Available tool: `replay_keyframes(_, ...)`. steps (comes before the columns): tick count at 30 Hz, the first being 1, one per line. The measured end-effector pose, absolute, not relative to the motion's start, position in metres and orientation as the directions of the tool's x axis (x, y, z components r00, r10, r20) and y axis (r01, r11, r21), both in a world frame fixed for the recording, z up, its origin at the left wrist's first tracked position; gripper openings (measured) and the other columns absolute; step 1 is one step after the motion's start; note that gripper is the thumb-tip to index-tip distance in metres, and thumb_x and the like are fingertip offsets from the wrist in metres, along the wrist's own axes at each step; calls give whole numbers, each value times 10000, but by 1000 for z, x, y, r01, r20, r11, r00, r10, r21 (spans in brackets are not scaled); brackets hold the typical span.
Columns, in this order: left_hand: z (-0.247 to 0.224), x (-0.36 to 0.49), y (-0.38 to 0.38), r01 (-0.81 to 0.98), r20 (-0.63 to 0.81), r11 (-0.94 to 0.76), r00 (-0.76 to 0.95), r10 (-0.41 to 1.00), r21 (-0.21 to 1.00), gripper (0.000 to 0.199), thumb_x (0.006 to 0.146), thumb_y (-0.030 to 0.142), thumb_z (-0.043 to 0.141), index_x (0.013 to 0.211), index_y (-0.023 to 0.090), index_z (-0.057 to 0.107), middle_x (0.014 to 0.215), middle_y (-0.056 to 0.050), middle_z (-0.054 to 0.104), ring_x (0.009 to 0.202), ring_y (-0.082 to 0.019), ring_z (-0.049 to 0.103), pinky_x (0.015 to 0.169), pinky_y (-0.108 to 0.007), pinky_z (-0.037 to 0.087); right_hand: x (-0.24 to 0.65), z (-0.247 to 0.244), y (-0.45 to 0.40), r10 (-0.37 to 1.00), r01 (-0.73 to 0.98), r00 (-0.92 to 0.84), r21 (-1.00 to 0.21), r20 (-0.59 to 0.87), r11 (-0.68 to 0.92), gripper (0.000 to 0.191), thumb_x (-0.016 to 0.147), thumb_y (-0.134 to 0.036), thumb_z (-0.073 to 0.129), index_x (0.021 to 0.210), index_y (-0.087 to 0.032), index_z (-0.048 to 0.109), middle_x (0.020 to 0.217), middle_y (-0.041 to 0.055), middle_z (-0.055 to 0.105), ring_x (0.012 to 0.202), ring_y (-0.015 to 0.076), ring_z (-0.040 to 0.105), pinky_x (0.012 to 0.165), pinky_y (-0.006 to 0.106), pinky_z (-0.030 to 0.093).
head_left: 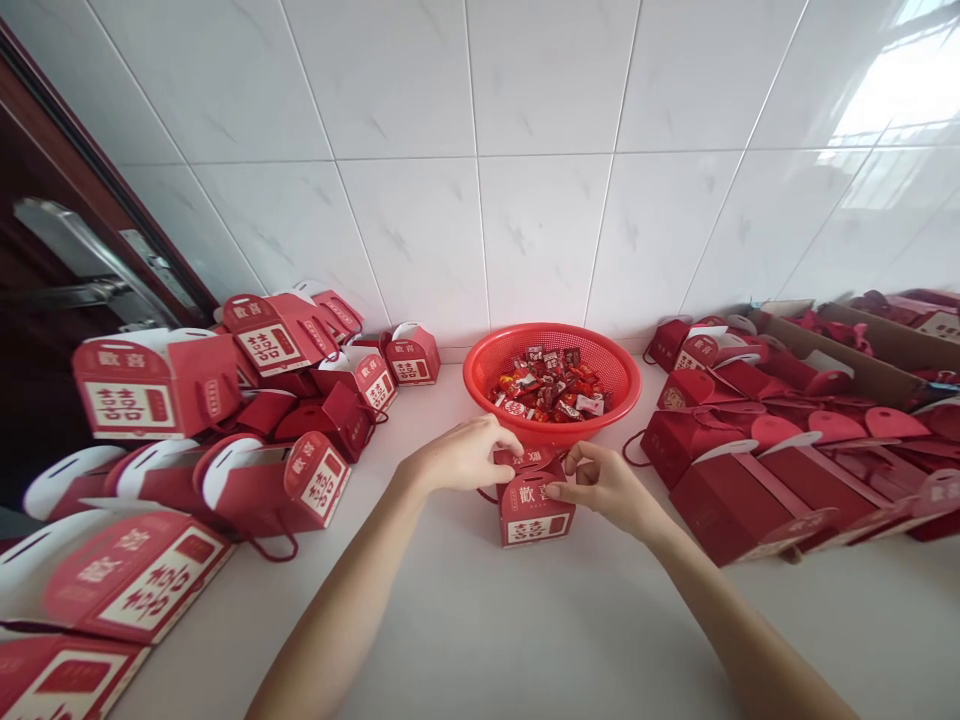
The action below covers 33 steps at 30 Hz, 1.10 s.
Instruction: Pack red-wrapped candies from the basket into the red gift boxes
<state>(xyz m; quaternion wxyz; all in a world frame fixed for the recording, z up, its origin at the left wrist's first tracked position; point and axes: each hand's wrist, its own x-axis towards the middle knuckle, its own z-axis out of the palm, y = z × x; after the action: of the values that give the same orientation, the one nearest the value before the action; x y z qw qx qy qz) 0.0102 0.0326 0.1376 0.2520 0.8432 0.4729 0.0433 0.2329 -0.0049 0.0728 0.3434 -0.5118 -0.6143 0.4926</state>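
Observation:
A small red candy box (535, 512) with a white double-happiness panel stands upright on the pale tabletop. My left hand (474, 452) bends over its upper left side, thumb and fingers closed on the top flap. From the right, my right hand (601, 484) pinches the box's upper edge near the front flap. Just behind the box sits a red plastic colander (480, 385) holding many wrapped candies (551, 385). A bit of cord shows at the box's left side; its inside is hidden.
Several red boxes with raised flaps (277, 480) are piled along the left. On the right stand rows of darker red boxes (750, 500), with cardboard cartons (817, 340) behind them. A white tiled wall (540, 230) closes the back; a door handle (97, 270) is far left.

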Motion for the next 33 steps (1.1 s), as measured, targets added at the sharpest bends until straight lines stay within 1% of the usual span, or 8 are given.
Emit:
replay_keyframes(4,139,11,32,772,-153,-437,555,818,462,326,852,415,555,1014,217,758,1033,-59,705,871,-215,640,730,-286,463,234,72,-7,983,403,-177,-915,-53,24,486,636,-550,791,644,-212,442,567,-62,414,544,92,322,493,243,223)
replay_keyframes(8,134,13,31,809,-172,-388,501,848,442,428,746,557,685,1019,231,733,1075,-59,664,924,-238,634,725,-289,463,235,74,-9,987,469,-161,-881,-14,64,482,666,-541,766,585,-205,429,575,-54,377,559,95,296,500,254,220)
replay_keyframes(13,131,20,28,843,-184,-345,448,875,413,332,701,439,725,956,231,681,1086,-48,643,913,-230,637,687,-285,455,234,78,-11,973,329,-227,-937,37,113,313,715,-417,719,665,-195,505,615,-36,472,586,108,378,540,253,300)
replay_keyframes(16,134,23,26,857,-221,-343,446,867,385,306,723,427,700,957,235,656,1071,-45,653,926,-241,641,684,-289,456,232,79,-11,978,253,-200,-961,63,114,312,736,-417,678,636,-198,480,614,-28,481,577,108,388,537,254,305)
replay_keyframes(20,137,23,29,817,-296,-349,511,807,460,291,762,406,688,996,238,642,1062,-25,698,925,-230,666,676,-274,463,229,83,-13,979,178,-189,-978,75,109,305,751,-444,668,667,-188,526,594,-33,461,561,107,383,526,251,301)
replay_keyframes(24,134,21,33,780,-343,-296,535,772,552,312,760,385,713,1017,232,626,1106,-22,704,931,-214,681,625,-247,479,224,82,-12,971,274,-222,-950,89,150,246,752,-404,675,781,-161,654,573,-41,440,553,107,364,517,245,291)
replay_keyframes(28,130,20,36,755,-345,-279,551,759,593,313,753,368,722,1013,224,624,1088,-29,701,918,-209,689,589,-229,495,221,71,-10,968,404,-239,-898,82,176,231,760,-391,690,765,-160,695,580,-27,479,557,113,391,506,241,293)
replay_keyframes(33,128,18,40,728,-358,-264,577,734,633,271,775,339,696,1003,214,620,1077,-31,699,943,-210,686,593,-216,510,223,62,-6,962,396,-263,-902,72,175,278,773,-438,711,760,-161,722,597,-15,546,574,127,459,516,240,351)
